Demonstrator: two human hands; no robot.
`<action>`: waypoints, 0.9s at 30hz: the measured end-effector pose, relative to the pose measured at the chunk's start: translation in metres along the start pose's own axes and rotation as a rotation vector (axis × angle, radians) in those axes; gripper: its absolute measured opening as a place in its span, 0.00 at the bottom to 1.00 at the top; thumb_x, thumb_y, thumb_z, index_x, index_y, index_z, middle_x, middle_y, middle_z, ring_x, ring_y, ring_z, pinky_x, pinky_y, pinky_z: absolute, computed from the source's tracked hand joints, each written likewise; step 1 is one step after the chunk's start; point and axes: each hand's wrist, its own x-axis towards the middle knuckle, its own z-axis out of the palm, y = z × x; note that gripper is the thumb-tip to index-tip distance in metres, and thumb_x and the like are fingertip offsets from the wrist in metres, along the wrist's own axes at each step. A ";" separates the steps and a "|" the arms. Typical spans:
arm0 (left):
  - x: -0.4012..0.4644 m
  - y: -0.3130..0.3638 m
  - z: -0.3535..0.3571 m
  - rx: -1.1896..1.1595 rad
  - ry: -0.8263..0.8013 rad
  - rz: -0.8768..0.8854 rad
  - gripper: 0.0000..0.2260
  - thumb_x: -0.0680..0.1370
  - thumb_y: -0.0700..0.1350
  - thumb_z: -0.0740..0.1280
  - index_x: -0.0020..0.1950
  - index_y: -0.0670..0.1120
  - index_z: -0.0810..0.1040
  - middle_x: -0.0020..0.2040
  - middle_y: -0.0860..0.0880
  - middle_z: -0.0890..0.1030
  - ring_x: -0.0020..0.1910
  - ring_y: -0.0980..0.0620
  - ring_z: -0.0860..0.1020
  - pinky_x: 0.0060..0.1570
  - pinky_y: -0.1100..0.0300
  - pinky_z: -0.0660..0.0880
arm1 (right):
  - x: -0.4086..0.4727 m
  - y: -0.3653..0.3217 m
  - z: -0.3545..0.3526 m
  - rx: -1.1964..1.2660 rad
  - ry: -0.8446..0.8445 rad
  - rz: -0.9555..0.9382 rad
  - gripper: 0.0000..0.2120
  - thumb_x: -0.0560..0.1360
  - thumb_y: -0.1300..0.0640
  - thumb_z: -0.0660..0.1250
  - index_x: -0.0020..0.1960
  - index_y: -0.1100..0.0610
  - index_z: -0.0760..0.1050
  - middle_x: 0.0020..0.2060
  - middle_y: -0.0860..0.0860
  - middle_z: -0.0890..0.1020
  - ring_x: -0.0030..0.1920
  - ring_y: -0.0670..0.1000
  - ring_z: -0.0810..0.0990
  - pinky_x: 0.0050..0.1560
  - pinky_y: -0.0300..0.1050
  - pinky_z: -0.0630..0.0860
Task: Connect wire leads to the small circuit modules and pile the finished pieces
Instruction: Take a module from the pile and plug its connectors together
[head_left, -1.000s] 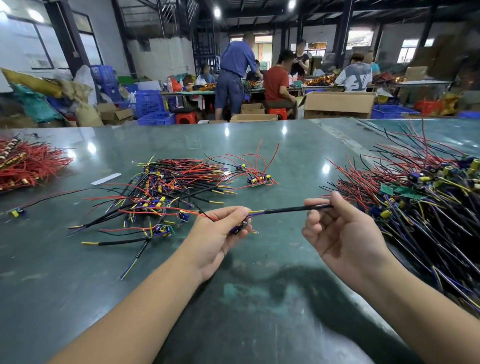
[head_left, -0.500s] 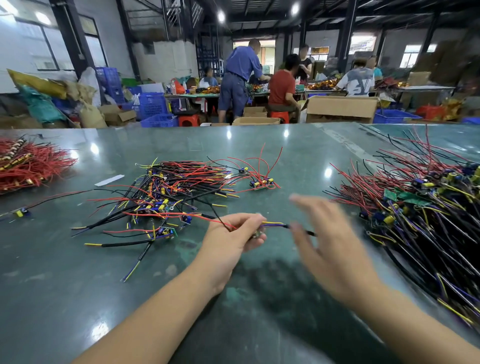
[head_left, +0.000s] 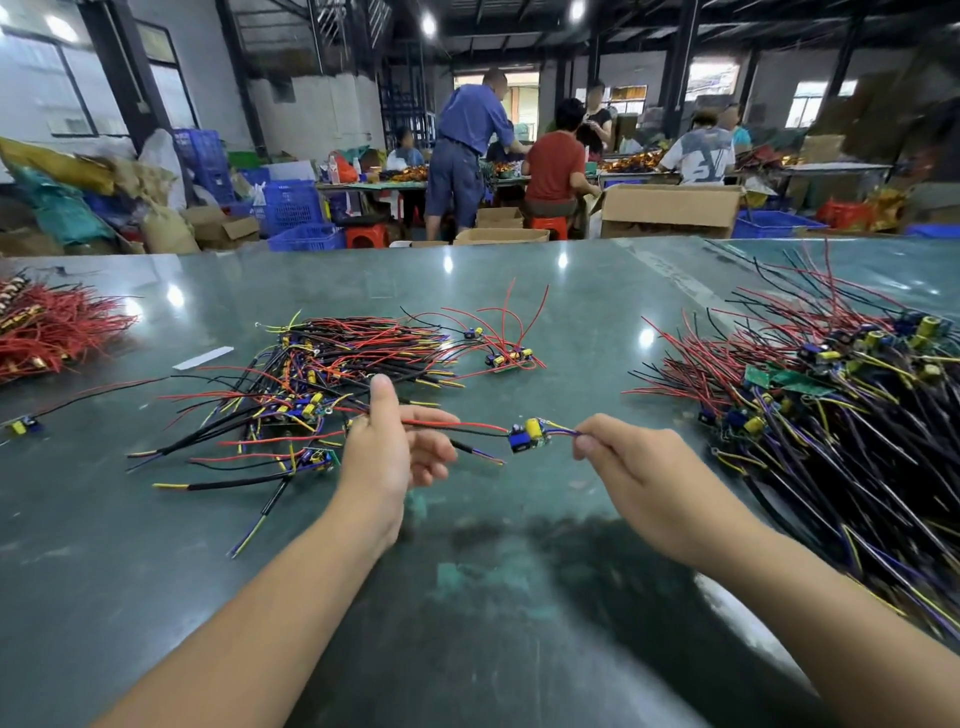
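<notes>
Between the two hands, above the near middle of the green table (head_left: 519, 597), hangs one small circuit module (head_left: 529, 435) with a yellow capacitor and a blue part on its board; no print on it can be read. Its red and black leads (head_left: 457, 425) run left into the left hand (head_left: 387, 447), whose thumb stands upright and presses them against the curled fingers. A black sleeved lead (head_left: 475, 451) with yellow and purple ends juts right from under those fingers. From the module's right side, short yellow and purple wires (head_left: 563, 429) go to the right hand (head_left: 631, 460), which pinches them between thumb and forefinger with the other fingers folded. Both forearms reach in from the near edge, the hands apart with the module strung between them.

Left of the hands lies a pile of finished pieces (head_left: 311, 384), wires fanned out. Far right is a larger heap of modules and leads (head_left: 831, 405), and at the far left edge a bundle of red wires (head_left: 52, 327). A single module (head_left: 23, 425) lies alone near the left edge. No writing in the scene is legible.
</notes>
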 end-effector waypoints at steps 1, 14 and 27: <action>0.001 0.000 0.000 -0.025 0.023 0.006 0.33 0.83 0.58 0.46 0.33 0.41 0.80 0.20 0.46 0.75 0.16 0.55 0.69 0.19 0.70 0.63 | 0.000 0.000 -0.002 0.008 0.017 0.012 0.07 0.80 0.51 0.57 0.46 0.50 0.72 0.23 0.48 0.66 0.32 0.56 0.67 0.36 0.50 0.67; 0.000 0.006 -0.005 -0.293 0.113 0.065 0.27 0.83 0.57 0.49 0.34 0.42 0.75 0.19 0.50 0.70 0.17 0.55 0.65 0.19 0.70 0.60 | 0.008 0.023 -0.047 0.025 0.525 0.246 0.08 0.81 0.58 0.55 0.47 0.57 0.72 0.31 0.55 0.75 0.34 0.58 0.72 0.36 0.49 0.61; 0.021 -0.010 -0.036 1.457 0.049 0.518 0.24 0.74 0.36 0.59 0.70 0.50 0.70 0.69 0.49 0.68 0.64 0.45 0.62 0.65 0.58 0.57 | -0.003 0.037 -0.066 -0.531 0.493 0.530 0.19 0.72 0.63 0.64 0.63 0.57 0.73 0.65 0.60 0.68 0.65 0.61 0.59 0.65 0.60 0.56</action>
